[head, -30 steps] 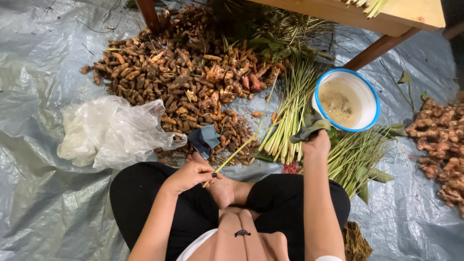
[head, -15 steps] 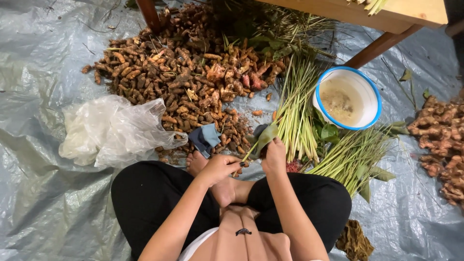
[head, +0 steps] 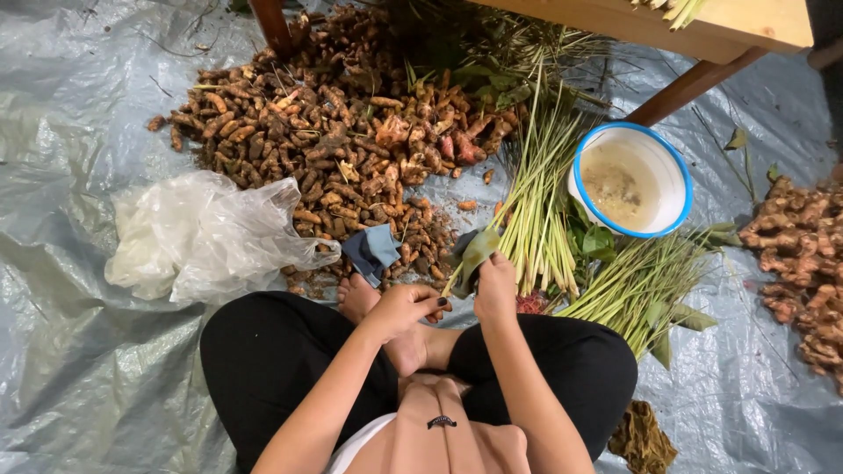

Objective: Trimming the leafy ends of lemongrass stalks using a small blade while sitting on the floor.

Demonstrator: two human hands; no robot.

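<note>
Both hands are up in front of the crossed legs: the right hand (head: 496,285) is curled tight around a folded green leaf (head: 475,252), pinching it upright with the tip poking out above the knuckles, and the left hand (head: 406,305) sits just beside it, fingers bent inward with dark nails showing; whether it grips anything I cannot tell. The leaf sits right at the near edge of the big heap of brown knobbly turmeric roots (head: 334,140) spread across the grey plastic tarpaulin (head: 79,132). Just left of the hands lies a small folded blue-grey cloth (head: 371,252), touching a bare foot, and further left a crumpled clear plastic bag (head: 206,237). To the right of the leaf lie long pale green lemongrass stalks (head: 540,211), with more bundled stalks fanning out near the right knee. Beyond them stands a round white bowl with a blue rim (head: 630,180), cloudy water inside. At the far right edge, a pile of pale ginger roots (head: 803,263).
</note>
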